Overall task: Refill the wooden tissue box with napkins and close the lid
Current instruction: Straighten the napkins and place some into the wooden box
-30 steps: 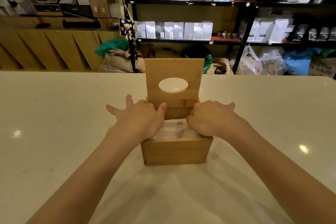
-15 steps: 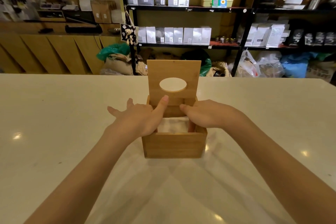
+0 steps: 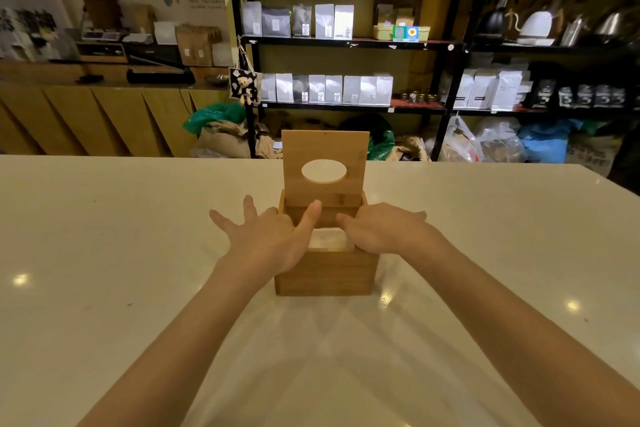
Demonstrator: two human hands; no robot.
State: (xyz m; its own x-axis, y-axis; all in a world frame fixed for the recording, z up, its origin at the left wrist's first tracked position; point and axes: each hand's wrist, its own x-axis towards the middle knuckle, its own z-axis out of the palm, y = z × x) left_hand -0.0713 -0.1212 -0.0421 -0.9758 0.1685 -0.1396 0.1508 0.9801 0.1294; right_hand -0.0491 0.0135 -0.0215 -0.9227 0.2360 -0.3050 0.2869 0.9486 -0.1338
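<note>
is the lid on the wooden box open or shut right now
Open. The lid stands upright at the back of the wooden box, and white napkins show inside between both hands.

Two bare forearms enter from lower left and lower right of frame, converge toward centre. No sleeves, cuffs or gloves in view; arms uncovered from frame edge to wrist. Left hand (image 3: 266, 241) at centre-left: bare, five fingers all in view, short nails. Right hand (image 3: 384, 230) at centre-right: bare, back of hand toward camera, thumb visible, other fingers mostly hidden. No rings, watch, bands or markings seen on either wrist or hand.
</note>
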